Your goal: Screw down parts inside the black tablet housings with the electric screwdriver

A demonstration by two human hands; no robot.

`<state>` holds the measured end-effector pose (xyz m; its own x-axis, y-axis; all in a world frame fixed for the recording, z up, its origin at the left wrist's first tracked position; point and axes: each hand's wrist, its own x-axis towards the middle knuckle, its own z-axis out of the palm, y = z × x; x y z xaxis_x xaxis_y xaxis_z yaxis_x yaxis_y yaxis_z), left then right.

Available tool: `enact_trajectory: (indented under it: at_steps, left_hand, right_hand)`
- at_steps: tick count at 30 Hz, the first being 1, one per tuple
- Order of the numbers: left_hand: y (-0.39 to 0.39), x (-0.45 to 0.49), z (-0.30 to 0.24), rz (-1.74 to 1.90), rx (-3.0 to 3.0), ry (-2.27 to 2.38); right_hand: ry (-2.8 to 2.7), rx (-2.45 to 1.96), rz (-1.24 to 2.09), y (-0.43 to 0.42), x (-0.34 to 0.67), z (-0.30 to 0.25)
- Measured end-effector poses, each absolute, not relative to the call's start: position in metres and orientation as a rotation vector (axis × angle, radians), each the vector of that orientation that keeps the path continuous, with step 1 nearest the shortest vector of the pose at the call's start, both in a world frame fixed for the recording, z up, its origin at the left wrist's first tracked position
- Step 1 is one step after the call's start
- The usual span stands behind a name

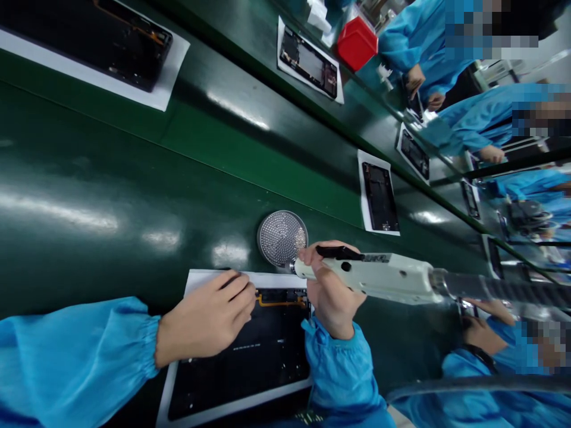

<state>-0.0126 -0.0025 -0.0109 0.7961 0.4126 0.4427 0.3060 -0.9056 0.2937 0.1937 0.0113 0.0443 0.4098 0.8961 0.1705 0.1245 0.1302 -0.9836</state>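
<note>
Label (pixel 377 258) on white tool (pixel 392 280), print (pixel 247 346) on black panel (pixel 241 374): unreadable.

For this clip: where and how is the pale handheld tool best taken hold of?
I'd grip the pale handheld tool around its front body, just behind the metal tip, coming from the person's near side, as the right hand does. The body narrows there, the black lever lies along it, and the rear runs into a ribbed sleeve.

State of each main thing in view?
Right hand, closed around white screwdriver
White screwdriver, tip by round dish
Left hand, fingers bent, over black device
Black device, flat on white sheet, orange ribbon exposed
Round dish, perforated face up
Upper-left device, flat on another sheet
</note>
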Motion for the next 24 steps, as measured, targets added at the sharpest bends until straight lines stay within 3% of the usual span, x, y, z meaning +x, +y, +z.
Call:
enact_trajectory:
  at_steps: [24]
  left_hand:
    - [-0.003, -0.0133, -0.0162, 0.871, 2.798, 0.594]
  right_hand:
    - [-0.982, -1.27, 0.757, 0.017, 0.1908, 0.0438]
